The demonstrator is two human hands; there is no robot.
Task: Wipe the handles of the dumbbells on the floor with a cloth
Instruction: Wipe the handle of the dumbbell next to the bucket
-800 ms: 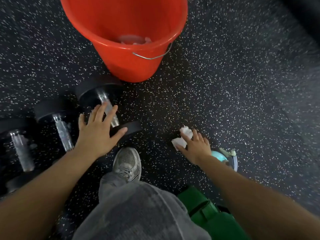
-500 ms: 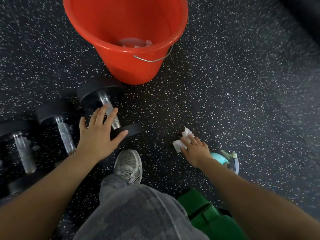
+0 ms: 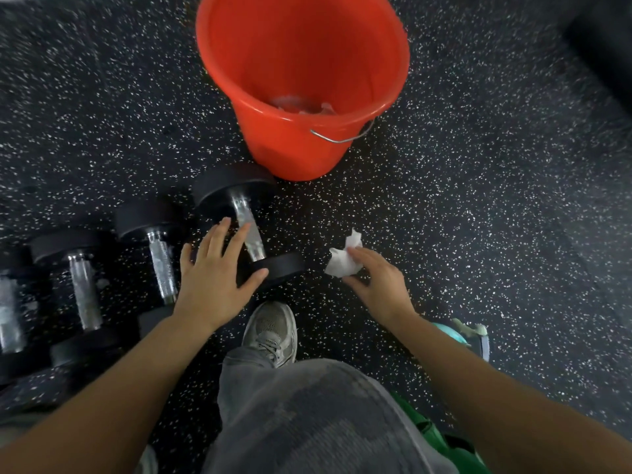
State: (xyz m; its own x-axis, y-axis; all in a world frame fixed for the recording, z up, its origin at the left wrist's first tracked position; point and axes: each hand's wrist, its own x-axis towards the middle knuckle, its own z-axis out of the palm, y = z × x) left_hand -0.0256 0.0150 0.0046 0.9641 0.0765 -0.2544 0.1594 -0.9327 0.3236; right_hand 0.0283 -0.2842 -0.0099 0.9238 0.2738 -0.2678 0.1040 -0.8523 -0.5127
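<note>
1. Head view: a crumpled white cloth [image 3: 343,260] is pinched in the right hand [image 3: 379,285], above the speckled black rubber floor [image 3: 478,217].
2. Left hand [image 3: 215,282], fingers straight, rests on the black-ended, chrome-handled dumbbell [image 3: 251,239] beside the orange plastic bucket [image 3: 301,142].

A gym; black speckled rubber floor [image 3: 478,217]; a row of black-ended dumbbells [image 3: 160,261] with chrome handles.

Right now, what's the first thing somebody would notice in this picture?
The big orange bucket at the top middle jumps out against the dark speckled floor. Below it, the left hand rests spread on the nearest dumbbell, and the right hand pinches a crumpled white cloth just beside it.
</note>
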